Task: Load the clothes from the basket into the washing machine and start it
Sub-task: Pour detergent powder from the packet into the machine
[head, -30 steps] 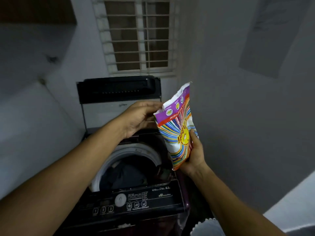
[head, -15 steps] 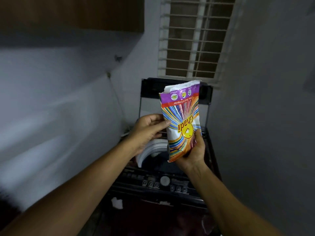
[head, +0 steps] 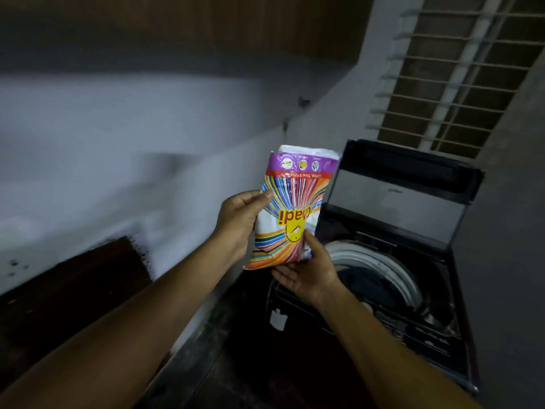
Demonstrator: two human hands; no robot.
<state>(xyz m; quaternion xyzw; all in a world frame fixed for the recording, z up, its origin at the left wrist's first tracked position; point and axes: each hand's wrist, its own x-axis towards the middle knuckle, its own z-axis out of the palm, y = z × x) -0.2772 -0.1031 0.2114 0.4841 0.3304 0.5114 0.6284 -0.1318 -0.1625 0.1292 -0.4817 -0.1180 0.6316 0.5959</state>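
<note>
A colourful striped detergent packet [head: 290, 208] stands upside down between both hands, left of the washing machine. My left hand [head: 239, 222] grips its left edge with the thumb on the front. My right hand [head: 306, 273] holds its lower end from beneath. The dark top-loading washing machine [head: 436, 335] sits at the lower right with its lid [head: 404, 190] raised. Dark clothes [head: 371, 287] lie inside the white-rimmed drum [head: 392, 267]. The control panel is partly hidden behind my right forearm. The basket is out of view.
A barred window [head: 460, 75] is behind the machine. A grey wall runs along the left, with a dark wooden panel [head: 67, 296] low on it and a wooden cabinet [head: 206, 25] overhead. Another wall stands close on the machine's right side.
The view has swung left, so the machine now sits at the lower right. The packet has moved left, off the drum, and my left hand has taken hold of its edge.
</note>
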